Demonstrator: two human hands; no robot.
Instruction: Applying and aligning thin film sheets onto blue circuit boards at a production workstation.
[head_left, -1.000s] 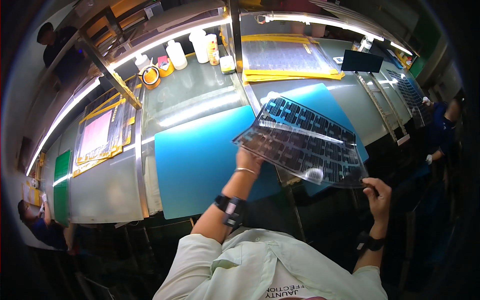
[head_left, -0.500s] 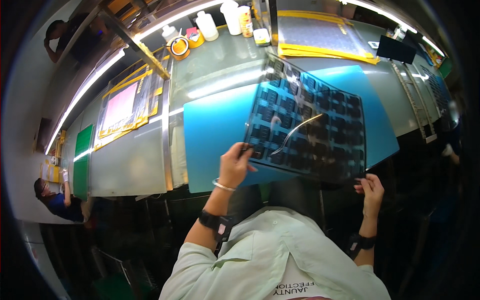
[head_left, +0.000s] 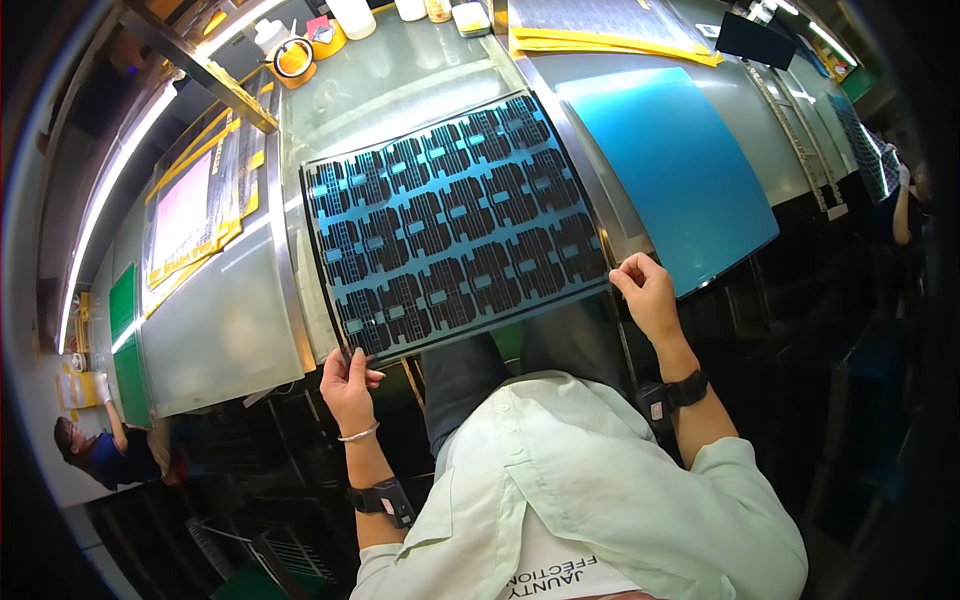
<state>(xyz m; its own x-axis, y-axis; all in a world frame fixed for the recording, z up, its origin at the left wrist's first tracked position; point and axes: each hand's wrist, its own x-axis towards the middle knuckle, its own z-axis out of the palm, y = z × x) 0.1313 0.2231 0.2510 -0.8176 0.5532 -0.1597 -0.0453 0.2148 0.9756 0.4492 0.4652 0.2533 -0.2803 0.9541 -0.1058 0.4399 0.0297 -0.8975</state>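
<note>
White bottle (head_left: 352,15) beyond patterned film (head_left: 457,212) is cut off; film looks bluish, black shapes in rows; left hand (head_left: 347,394), right hand (head_left: 651,300) pinch its near corners.

sheet (head_left: 455,230) central, board (head_left: 680,180) at its right, tape roll (head_left: 303,77) behind

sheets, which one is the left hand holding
The central black-patterned sheet: the left hand pinches its near-left corner. The blue sheet and green sheet lie clear of that hand.

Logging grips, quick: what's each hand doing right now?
Left hand: closed, pinching the near left corner of the rectangular black-patterned plastic film.
Right hand: closed, pinching the same film's near right corner.
</note>
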